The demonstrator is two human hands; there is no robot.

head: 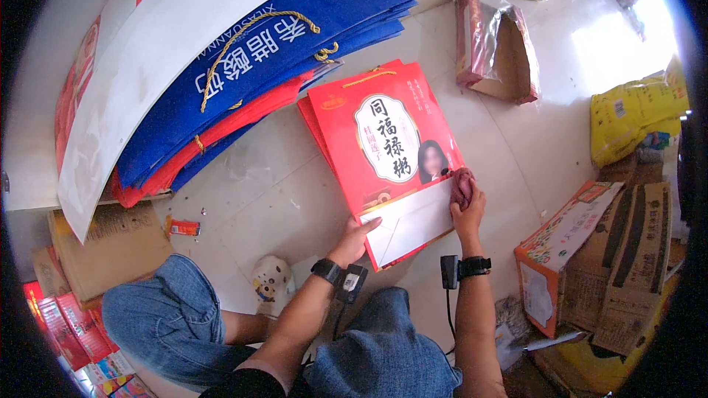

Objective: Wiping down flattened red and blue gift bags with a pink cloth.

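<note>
Red paper gift bags [343, 138] with a gold cord handle lie flat in a stack on the tiled floor before me, their white folded bottoms towards me. My left hand [354, 239] grips the near left edge of the white bottom, thumb on top. A crumpled dark-red cloth [463, 188] is in my right hand [469, 211], at the right edge of the bag beside the printed portrait. Blue bags [310, 5] with gold cord handles stand in a bundle at the upper left, with red bags [265, 105] among them.
An open box with torn clear film [498, 61] lies beyond on the right. A yellow plastic bag [630, 119] and an orange-white carton [569, 237] with flattened cardboard [630, 265] are at the right. Cardboard [116, 243] and a small red packet [183, 228] lie left.
</note>
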